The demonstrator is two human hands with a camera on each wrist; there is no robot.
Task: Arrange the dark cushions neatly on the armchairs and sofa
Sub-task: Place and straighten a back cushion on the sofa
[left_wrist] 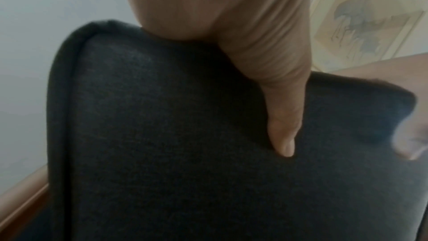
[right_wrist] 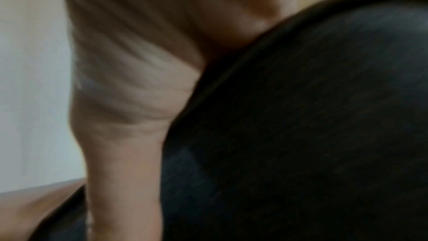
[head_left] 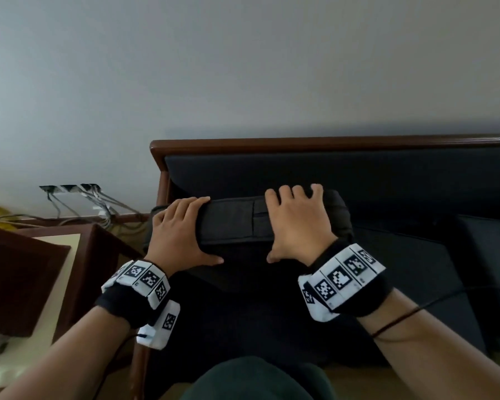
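The sofa (head_left: 416, 255) carries 1 dark cushion (head_left: 231, 223) upright at its left end. Left hand (head_left: 179, 232) and right hand (head_left: 296, 223) clamp its top edge (thumbs in front). Probably soft, light; hold both corners.

Dark fabric cushion (head_left: 231, 219): standing on edge on the dark upholstered wooden-framed sofa (head_left: 300, 144), in front of its backrest, at its left end.
Left hand (head_left: 179, 229): gripping the cushion's left end.
Right hand (head_left: 296, 223): gripping its right part.
Brown wooden side table (head_left: 78, 255): sitting left of the sofa.
Grey wall (head_left: 243, 67): standing behind both.
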